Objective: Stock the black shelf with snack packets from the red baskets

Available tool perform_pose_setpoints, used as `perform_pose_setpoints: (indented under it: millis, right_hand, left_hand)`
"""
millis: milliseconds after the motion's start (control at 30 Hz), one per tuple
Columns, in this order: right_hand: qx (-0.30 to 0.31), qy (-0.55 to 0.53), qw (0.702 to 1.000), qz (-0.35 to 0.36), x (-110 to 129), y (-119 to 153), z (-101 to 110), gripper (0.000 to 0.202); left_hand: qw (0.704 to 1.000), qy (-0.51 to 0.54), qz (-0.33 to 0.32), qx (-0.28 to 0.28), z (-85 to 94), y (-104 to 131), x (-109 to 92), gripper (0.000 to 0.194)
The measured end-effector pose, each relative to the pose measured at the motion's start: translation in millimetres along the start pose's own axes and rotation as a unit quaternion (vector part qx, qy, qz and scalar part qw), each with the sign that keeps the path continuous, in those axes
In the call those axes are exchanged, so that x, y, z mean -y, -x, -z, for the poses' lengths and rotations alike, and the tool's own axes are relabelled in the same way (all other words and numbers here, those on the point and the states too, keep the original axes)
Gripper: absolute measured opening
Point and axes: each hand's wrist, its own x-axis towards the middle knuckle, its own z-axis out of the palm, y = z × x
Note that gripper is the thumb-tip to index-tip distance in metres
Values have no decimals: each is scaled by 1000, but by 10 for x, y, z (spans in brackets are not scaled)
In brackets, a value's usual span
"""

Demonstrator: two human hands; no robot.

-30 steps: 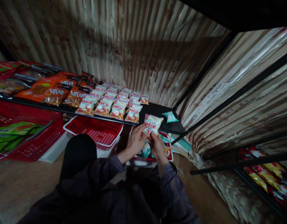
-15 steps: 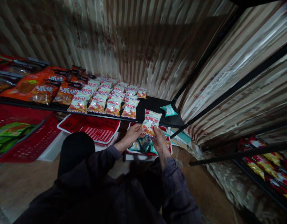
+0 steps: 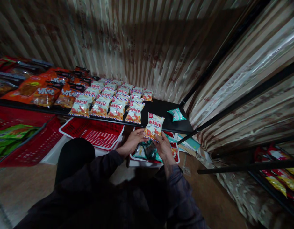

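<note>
A: Nearest, what do the hands do?

B: Both hands grasp one snack bag (image 3: pixel 154 126). The left hand (image 3: pixel 133 142) pinches its lower left corner, the right hand (image 3: pixel 164 147) its lower right edge. The bag stands upright above the fingers (image 3: pixel 142 135), at the front edge of the shelf (image 3: pixel 161 109).

A: What differs from the picture half a second ago?

B: Little. The hands still hold the same bag by its bottom, at nearly the same place before the shelf edge. The view has shifted slightly, so everything sits a little lower in the picture. One second ago the bag leaned to the right; now it is almost straight.

A: Directly under the fingers?

B: A red tray (image 3: pixel 176 152) with more packets (image 3: pixel 147 152), teal and white. I cannot count them, because the hands cover them and it is dark.

A: Left of the fingers?

B: One red basket (image 3: pixel 94 133), seen from above, on a white base. Further left, a second red basket (image 3: pixel 29 148) with green packs (image 3: pixel 10 132) in it; their number is not clear.

A: Beyond the fingers?

B: On the shelf, rows of the same snack bags (image 3: pixel 113 98). I count four columns; the total I cannot tell, because the back ones overlap. Right of the fingertips lies one small teal packet (image 3: pixel 176 114), alone. Far left, orange bags (image 3: pixel 48 92), at least three.

A: And behind?

B: A striped wall (image 3: pixel 127 41).
</note>
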Motion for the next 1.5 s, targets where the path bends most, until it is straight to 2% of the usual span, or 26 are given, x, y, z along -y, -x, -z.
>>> perform_pose_setpoints:
  millis: [167, 233, 333, 467, 600, 667, 767, 867, 1000, 1233, 1500]
  right_hand:
    - [-10, 7, 1000, -14, -63, -86, 39, 43]
    - [-16, 16, 1000, -17, -111, -151, 70, 41]
    - [-12, 15, 1000, -3, -156, -296, 124, 36]
    - [-39, 19, 999, 5, -125, -586, 161, 35]
    - [-16, 34, 998, 42, -11, -991, 105, 34]
    - [-1, 37, 998, 59, 55, -1222, 46, 35]
    - [-1, 37, 996, 76, 125, -1575, -62, 36]
    - [-6, 38, 995, 92, 146, -1906, -170, 36]
    - [-12, 54, 993, 107, 103, -2285, -290, 40]
    - [-22, 94, 991, 97, -30, -2720, -455, 47]
    - [-53, 156, 982, 97, -64, -2972, -548, 36]
  left_hand:
    - [1000, -12, 3, -3, 21, -101, 63, 24]
    - [998, -46, -2, -35, 21, -183, 97, 19]
    - [995, -79, -15, -53, -3, -342, 129, 12]
    - [993, -97, -33, -65, -78, -632, 139, 7]
    - [985, -128, -67, -98, -171, -997, 105, 19]
    - [970, -192, -85, -125, -227, -1171, 51, 32]
    - [924, -325, -121, -159, -335, -1399, -79, 47]
    - [893, -403, -121, -162, -447, -1605, -218, 52]
    - [875, -439, -124, -166, -521, -1855, -316, 50]
    - [883, -424, -91, -180, -480, -2149, -261, 48]
    - [885, -413, -109, -187, -467, -2323, -165, 45]
